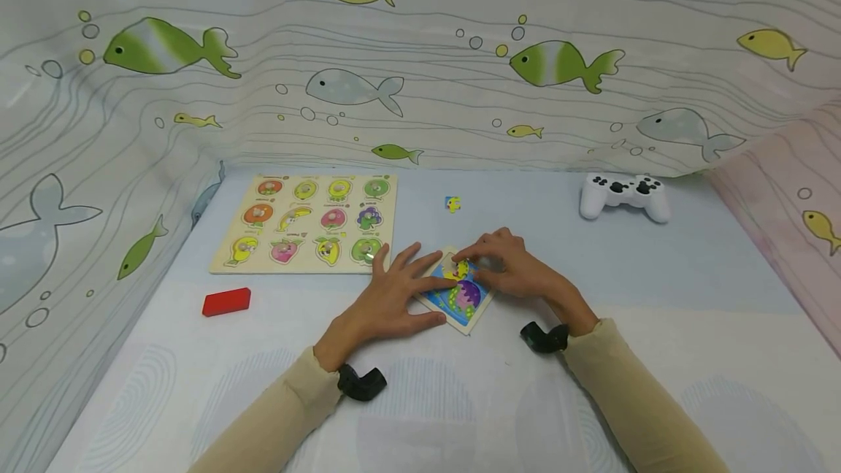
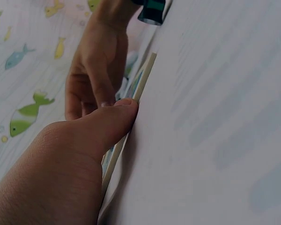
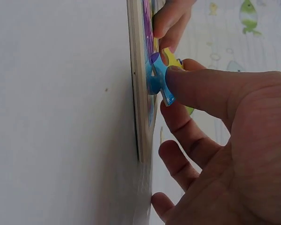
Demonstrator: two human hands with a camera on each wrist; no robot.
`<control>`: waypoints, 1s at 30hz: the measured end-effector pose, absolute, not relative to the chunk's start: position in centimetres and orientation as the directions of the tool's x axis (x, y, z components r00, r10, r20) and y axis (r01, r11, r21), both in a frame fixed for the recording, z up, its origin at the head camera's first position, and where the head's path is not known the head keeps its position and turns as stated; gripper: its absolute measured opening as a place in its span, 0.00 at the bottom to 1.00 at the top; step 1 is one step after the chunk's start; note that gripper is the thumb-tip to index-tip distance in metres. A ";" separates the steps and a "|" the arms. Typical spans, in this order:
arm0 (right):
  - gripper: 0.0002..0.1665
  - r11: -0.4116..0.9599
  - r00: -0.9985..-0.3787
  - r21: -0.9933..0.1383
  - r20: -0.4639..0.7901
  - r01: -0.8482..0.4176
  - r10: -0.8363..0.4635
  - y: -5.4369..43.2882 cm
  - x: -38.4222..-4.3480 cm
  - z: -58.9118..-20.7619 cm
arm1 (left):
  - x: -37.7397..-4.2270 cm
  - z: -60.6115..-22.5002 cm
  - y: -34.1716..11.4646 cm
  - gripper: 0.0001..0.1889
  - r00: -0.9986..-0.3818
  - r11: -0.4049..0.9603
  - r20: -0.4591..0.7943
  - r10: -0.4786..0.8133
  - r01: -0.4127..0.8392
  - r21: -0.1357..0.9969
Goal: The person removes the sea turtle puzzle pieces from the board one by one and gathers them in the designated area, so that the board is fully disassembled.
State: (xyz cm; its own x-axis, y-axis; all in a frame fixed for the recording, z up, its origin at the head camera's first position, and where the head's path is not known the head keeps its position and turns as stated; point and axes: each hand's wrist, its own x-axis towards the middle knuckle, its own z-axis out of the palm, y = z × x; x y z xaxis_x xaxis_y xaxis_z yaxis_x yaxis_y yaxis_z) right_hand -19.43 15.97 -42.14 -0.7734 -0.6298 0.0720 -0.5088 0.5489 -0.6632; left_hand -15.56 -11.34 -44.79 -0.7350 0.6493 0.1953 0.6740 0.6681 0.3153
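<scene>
A small square jigsaw puzzle point(image 1: 468, 296) with a blue, purple and yellow picture lies turned like a diamond on the table. My left hand point(image 1: 394, 301) rests on its left side with fingers spread; in the left wrist view the thumb point(image 2: 117, 110) touches the board's edge. From the right, my right hand point(image 1: 512, 266) pinches a blue and yellow puzzle piece point(image 3: 166, 84) between thumb and fingers. In the right wrist view this piece stands tilted at the board's surface. Past the board lies a loose yellow and blue puzzle piece point(image 1: 452, 204).
A wooden fruit puzzle board point(image 1: 263, 267) with several pieces lies at the left, close to the left fingertips. In front of it is a red block point(image 1: 226, 302). A white game controller point(image 1: 624, 199) sits at the back right. Fish-printed cloth point(image 1: 434, 42) rises behind the table.
</scene>
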 end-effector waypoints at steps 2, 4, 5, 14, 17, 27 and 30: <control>0.22 0.554 -0.776 -0.663 0.065 -0.504 -0.628 15.9 -19.4 -42.2 | -15.5 -44.8 -11.3 0.28 -0.735 0.668 0.192 0.650 0.674 0.315; 0.22 0.558 -0.776 -0.659 0.062 -0.504 -0.627 15.8 -19.5 -42.2 | -15.5 -44.7 -11.3 0.28 -0.735 0.669 0.187 0.652 0.673 0.315; 0.22 0.560 -0.778 -0.661 0.058 -0.499 -0.625 15.8 -19.4 -42.2 | -15.5 -44.7 -11.3 0.28 -0.736 0.670 0.185 0.652 0.672 0.315; 0.24 0.549 -0.783 -0.676 0.068 -0.492 -0.618 15.8 -19.3 -42.0 | -15.5 -44.8 -11.3 0.28 -0.739 0.674 0.174 0.650 0.667 0.316; 0.20 0.557 -0.798 -0.689 0.053 -0.464 -0.601 15.8 -19.2 -41.8 | -15.5 -44.7 -11.3 0.29 -0.741 0.676 0.170 0.650 0.665 0.316; 0.13 0.519 -0.841 -0.767 0.049 -0.377 -0.538 16.2 -19.5 -41.9 | -15.5 -44.7 -11.2 0.28 -0.748 0.686 0.157 0.645 0.657 0.313; 0.13 0.491 -0.843 -0.787 0.068 -0.375 -0.534 16.3 -19.6 -42.1 | -15.4 -44.8 -11.3 0.28 -0.747 0.682 0.160 0.646 0.658 0.319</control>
